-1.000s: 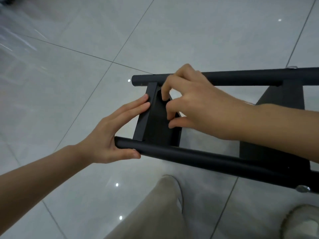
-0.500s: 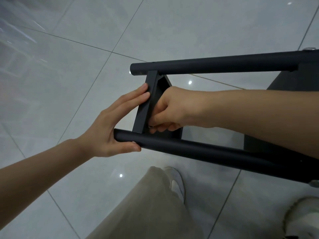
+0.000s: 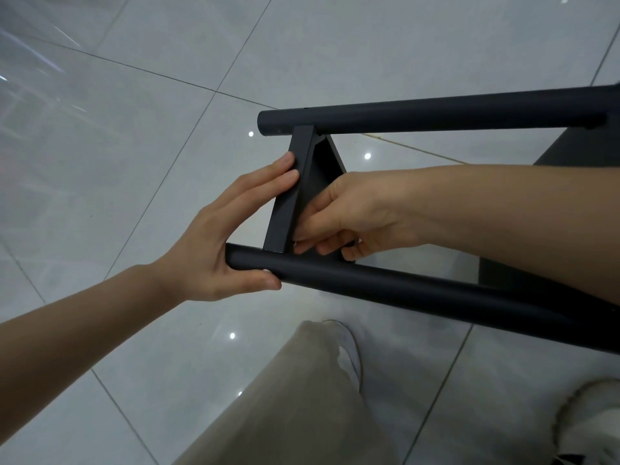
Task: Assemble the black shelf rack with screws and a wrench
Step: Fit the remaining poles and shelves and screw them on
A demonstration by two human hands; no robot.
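Observation:
The black shelf rack lies on its side above the floor: a far tube [image 3: 436,114], a near tube [image 3: 385,288] and a shelf panel [image 3: 295,182] spanning between them at their left ends. My left hand [image 3: 214,246] grips the near tube's end, thumb underneath, with straight fingers pressed against the panel's outer edge. My right hand [image 3: 349,213] reaches inside the panel. Its curled fingertips pinch a small part that looks like a screw [image 3: 294,244], mostly hidden, where panel and near tube meet. No wrench is visible.
Glossy grey floor tiles [image 3: 134,112] lie all around. My beige trouser leg [image 3: 295,397] and a white shoe [image 3: 349,350] are below the rack, with another shoe [image 3: 590,421] at the lower right. A second dark panel [image 3: 577,146] joins the tubes at the right.
My right hand moved from the panel's far end down to the joint at the near tube and its fingers closed there. My left hand kept its hold.

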